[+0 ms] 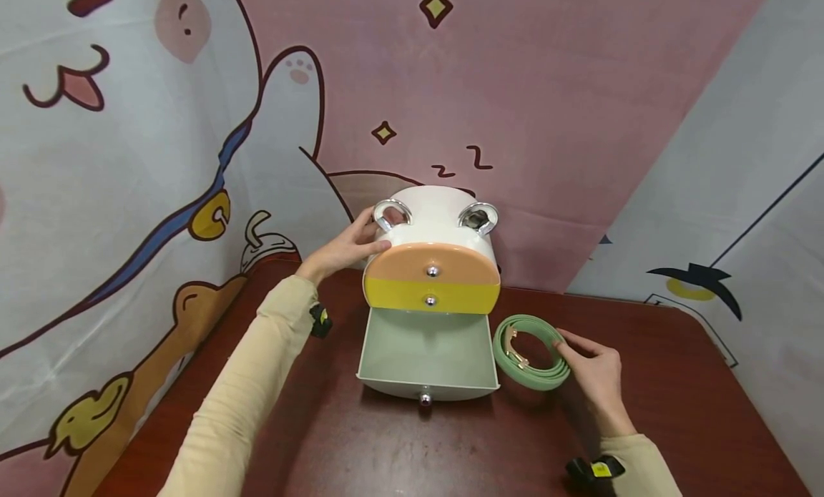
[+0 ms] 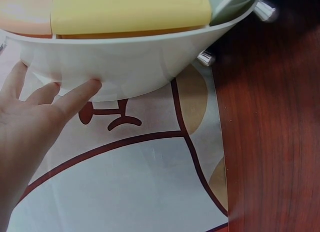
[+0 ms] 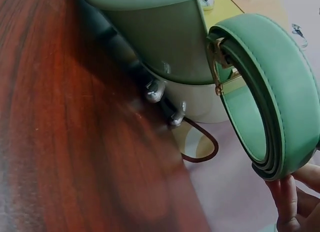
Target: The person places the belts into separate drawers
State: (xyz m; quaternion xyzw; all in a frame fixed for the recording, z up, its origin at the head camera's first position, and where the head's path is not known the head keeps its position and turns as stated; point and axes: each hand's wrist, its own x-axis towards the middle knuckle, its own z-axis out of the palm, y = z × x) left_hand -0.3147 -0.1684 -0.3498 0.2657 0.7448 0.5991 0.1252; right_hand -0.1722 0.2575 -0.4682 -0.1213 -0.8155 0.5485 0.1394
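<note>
A small drawer cabinet with a white body and silver ring ears stands on the table. Its orange drawer and yellow drawer are closed, while the pale green bottom drawer is pulled out with nothing inside. My left hand rests against the cabinet's left side, fingertips touching the white wall. A coiled green belt with a gold buckle is pinched at its right edge by my right hand. The coil is held up beside the open drawer's right side.
The dark red-brown table extends around the cabinet on both sides and in front. Right behind it hangs a cartoon-printed cloth, which also covers the left and right sides. Small silver feet support the cabinet.
</note>
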